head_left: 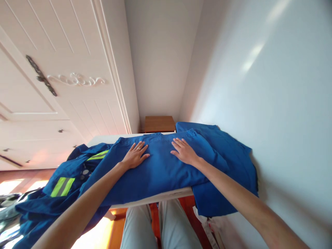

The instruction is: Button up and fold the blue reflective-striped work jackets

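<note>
Blue work trousers (158, 166) lie spread across a narrow white table (145, 201), their waistband along the far edge. My left hand (136, 155) rests flat on the cloth left of the middle, a ring on one finger. To its right, my right hand (183, 150) also lies flat, fingers stretched out just below the waistband. Neither hand grips the cloth. More blue cloth (236, 159) extends beyond the table's right end, partly under the trousers. A darker blue garment with yellow-green reflective bands (62, 186) is bunched at the left end and hangs down.
A white wardrobe (77, 114) with dark metal handles stands along the left. The white wall (280, 103) runs close on the right. Behind the table is a small brown wooden piece of furniture (160, 123). My legs (173, 228) are at the table's near edge.
</note>
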`<state>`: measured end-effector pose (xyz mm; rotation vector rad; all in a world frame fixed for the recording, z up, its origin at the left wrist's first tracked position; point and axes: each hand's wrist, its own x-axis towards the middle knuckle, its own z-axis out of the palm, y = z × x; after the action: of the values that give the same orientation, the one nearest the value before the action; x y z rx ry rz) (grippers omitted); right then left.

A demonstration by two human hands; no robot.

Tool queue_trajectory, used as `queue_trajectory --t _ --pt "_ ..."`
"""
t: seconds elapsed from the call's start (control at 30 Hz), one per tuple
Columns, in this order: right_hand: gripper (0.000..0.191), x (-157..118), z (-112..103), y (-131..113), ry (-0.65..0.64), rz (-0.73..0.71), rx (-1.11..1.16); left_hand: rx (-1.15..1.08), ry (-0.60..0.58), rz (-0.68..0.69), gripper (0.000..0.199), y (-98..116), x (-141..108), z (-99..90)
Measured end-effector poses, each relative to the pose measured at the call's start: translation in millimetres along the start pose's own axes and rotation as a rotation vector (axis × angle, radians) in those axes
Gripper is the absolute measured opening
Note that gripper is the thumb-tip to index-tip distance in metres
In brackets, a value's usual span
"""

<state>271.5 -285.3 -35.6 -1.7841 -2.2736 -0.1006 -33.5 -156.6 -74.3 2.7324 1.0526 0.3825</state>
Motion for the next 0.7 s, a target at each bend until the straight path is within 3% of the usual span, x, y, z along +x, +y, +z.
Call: queue_trajectory --t 0.07,0.13,0.2,0.3,0.4,0.5,0.57,0.63,0.7 --pt "0.063 -20.0 -2.0 42.2 -0.079 0.222 -0.055 -0.023 -0.056 -0.076 0.069 -7.8 -9.4 10.5" --pt "0.065 -40.7 -7.9 78.9 -0.089 0.28 -0.068 -0.095 -0.045 -0.119 0.068 -17.9 -12.9 18.3" --pt "0.062 -57.9 -15.3 100.8 -0.084 0.296 -0.072 -0.238 0.022 -0.135 0.064 -24.9 -11.0 22.6" --pt "0.058 -71.9 -22.9 109.8 -0.084 0.304 -0.062 -0.639 0.223 -0.298 0.051 -27.9 -4.7 20.6" --pt "0.058 -73.1 -26.1 110.0 -0.083 0.32 -0.05 -1.161 0.548 -0.56 0.047 -27.1 -1.7 6.4" --pt "0.059 -66.4 -28.5 101.8 -0.068 0.371 -0.053 -1.501 0.806 -0.704 0.041 -21.9 -5.7 -16.0" --pt "0.063 -60.6 -29.0 79.3 -0.04 0.397 -0.06 -1.456 0.853 -0.686 0.034 -9.4 -14.0 -28.5" --pt "0.068 -57.0 -26.1 37.8 -0.003 0.359 -0.057 -1.19 0.759 -0.553 0.033 13.8 -28.1 -33.5" --pt "0.07 -57.8 -18.9 -15.6 0.023 0.219 -0.037 -0.825 0.522 -0.316 0.04 43.8 -48.2 -29.6"
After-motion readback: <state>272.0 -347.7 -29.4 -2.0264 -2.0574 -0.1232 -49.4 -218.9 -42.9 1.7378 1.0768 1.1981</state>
